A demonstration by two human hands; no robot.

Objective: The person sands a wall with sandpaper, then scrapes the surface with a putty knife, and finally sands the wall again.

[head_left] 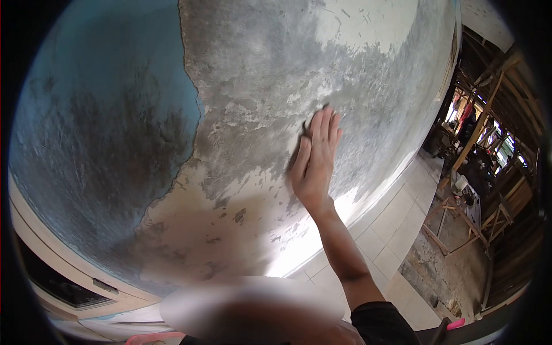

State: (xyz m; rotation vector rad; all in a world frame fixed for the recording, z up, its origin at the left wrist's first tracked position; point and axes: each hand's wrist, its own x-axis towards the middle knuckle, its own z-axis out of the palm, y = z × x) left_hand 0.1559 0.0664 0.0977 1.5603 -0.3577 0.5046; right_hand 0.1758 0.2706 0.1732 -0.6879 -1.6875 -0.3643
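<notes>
My right hand (317, 158) lies flat against a wall, its fingers stretched upward and close together, thumb on the left side. Its back faces me, so the palm is hidden. Small dark edges show beside the fingertips and the index finger; I cannot tell whether they are shadow or something thin under the palm. Around the hand, the wall (247, 86) is patchy grey with whitish scraped or smeared areas. Left of a ragged edge, blue paint (115, 34) with dark stains covers the surface. My left hand is out of view.
Pale floor tiles (385, 224) run along the wall's foot at the right. Beyond them stand a wooden frame (454, 221) and cluttered items under a timber roof. At lower left is a light-framed door or window (109, 296). A blurred patch covers the bottom centre.
</notes>
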